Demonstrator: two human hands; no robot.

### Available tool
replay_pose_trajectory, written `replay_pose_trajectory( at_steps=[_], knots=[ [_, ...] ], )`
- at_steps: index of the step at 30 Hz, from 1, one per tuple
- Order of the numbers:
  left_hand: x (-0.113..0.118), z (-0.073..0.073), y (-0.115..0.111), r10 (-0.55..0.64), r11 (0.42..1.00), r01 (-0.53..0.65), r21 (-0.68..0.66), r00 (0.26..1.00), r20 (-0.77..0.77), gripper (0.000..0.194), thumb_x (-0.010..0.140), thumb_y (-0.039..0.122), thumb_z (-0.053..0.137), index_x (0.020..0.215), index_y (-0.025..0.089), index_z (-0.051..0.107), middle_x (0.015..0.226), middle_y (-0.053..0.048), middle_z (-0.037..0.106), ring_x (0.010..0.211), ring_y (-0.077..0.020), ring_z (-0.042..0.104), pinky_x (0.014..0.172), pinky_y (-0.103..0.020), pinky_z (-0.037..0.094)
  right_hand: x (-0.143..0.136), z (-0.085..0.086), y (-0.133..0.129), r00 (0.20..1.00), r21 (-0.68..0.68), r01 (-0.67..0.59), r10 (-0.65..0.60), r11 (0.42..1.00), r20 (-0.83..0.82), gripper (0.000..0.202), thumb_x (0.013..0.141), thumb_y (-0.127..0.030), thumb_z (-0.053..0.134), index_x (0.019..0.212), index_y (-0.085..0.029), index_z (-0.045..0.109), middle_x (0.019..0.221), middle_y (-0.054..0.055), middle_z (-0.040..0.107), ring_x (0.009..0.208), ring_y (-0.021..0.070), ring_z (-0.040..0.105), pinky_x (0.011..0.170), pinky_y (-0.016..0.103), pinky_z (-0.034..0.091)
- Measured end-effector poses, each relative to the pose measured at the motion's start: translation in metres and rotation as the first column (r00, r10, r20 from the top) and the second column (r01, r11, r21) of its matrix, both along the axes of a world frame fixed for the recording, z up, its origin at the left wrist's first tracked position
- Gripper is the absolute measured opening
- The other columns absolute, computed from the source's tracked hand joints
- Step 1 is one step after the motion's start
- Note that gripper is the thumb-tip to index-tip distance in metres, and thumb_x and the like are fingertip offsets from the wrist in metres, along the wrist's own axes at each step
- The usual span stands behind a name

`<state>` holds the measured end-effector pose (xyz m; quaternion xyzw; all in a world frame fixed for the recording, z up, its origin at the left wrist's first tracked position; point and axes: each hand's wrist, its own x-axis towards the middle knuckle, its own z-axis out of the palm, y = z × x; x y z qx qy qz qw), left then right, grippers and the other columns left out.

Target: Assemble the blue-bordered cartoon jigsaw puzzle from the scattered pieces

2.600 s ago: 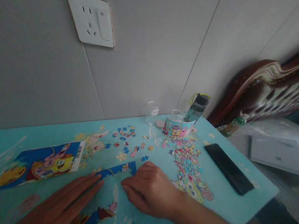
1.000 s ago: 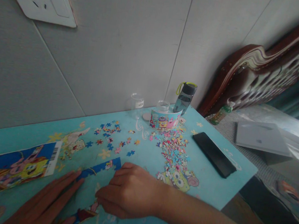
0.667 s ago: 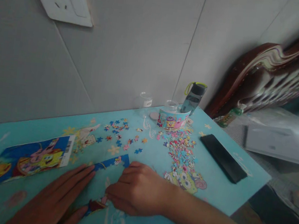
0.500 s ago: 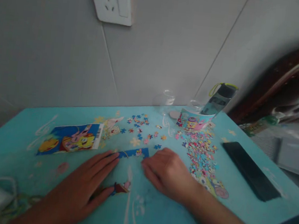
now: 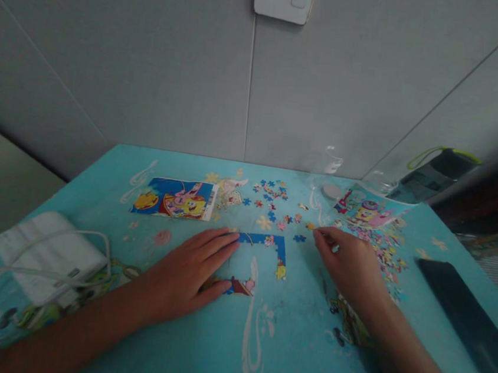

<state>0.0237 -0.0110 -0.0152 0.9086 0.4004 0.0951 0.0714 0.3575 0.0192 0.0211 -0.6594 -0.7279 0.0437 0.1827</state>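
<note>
Around the middle of the counter [image 5: 302, 358] there's a partial jigsaw border [image 5: 261, 239], a blue strip that turns a corner and drops toward the near edge, plus a separate joined chunk [image 5: 242, 287] a bit nearer. Left hand [image 5: 191, 269] is laid flat, fingers slightly spread, over the border's left end, probably so nothing slides, with its thumb on the chunk. Right hand [image 5: 352, 262] has its grip drawn close together just beside a yellow piece [image 5: 310, 225]; honestly can't tell if it's pinching anything. Loose pieces [image 5: 270, 190] sit toward the far edge, likely spread out for easy viewing, and the picture card [image 5: 187, 201] lies face up left of them. As for clutter, the right hand and forearm hide part of a bigger pile [image 5: 395, 261], a curled cartoon label [image 5: 373, 211] and water bottle [image 5: 434, 176] crowd the far right corner, a flat black case [image 5: 466, 319] hugs the right edge, and a white box [image 5: 46, 254] with a looping cable [image 5: 101, 238] sits near the left edge.
</note>
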Motion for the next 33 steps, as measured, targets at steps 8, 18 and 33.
replay_pose_trajectory(
  at_steps=[8,18,33],
  knots=[
    [0.003,0.003,-0.001,0.001,1.000,-0.001,-0.018,1.000,0.011,0.061,0.101,0.047,0.049,0.155,0.023,0.031,0.162,-0.005,0.030,0.148,-0.0275,0.029,0.124,-0.049,0.032,0.002,-0.012,0.006,0.989,-0.069,-0.139,0.141,0.988,0.033,0.025,0.095,-0.031,0.055,0.107,-0.022,0.076,0.095,0.007,0.075,0.081,0.0216,0.070,0.074,0.032,0.050],
    [0.003,0.001,-0.001,0.000,1.000,-0.001,-0.023,1.000,-0.021,0.062,0.102,0.048,0.046,0.156,0.023,0.027,0.164,-0.005,0.025,0.150,-0.0270,0.025,0.125,-0.048,0.029,0.002,-0.013,0.004,0.986,-0.083,-0.165,0.166,0.983,0.006,0.023,0.095,-0.030,0.057,0.107,-0.023,0.076,0.097,0.005,0.073,0.079,0.0192,0.068,0.074,0.031,0.049],
    [0.003,0.001,-0.001,0.009,1.000,-0.010,-0.017,0.998,-0.060,0.061,0.103,0.049,0.043,0.156,0.022,0.027,0.165,-0.004,0.022,0.151,-0.0259,0.022,0.126,-0.048,0.029,-0.003,-0.009,0.003,0.988,-0.095,-0.153,0.154,0.984,-0.003,0.021,0.096,-0.029,0.055,0.099,-0.021,0.074,0.096,0.005,0.072,0.082,0.0201,0.067,0.076,0.032,0.048]
  ],
)
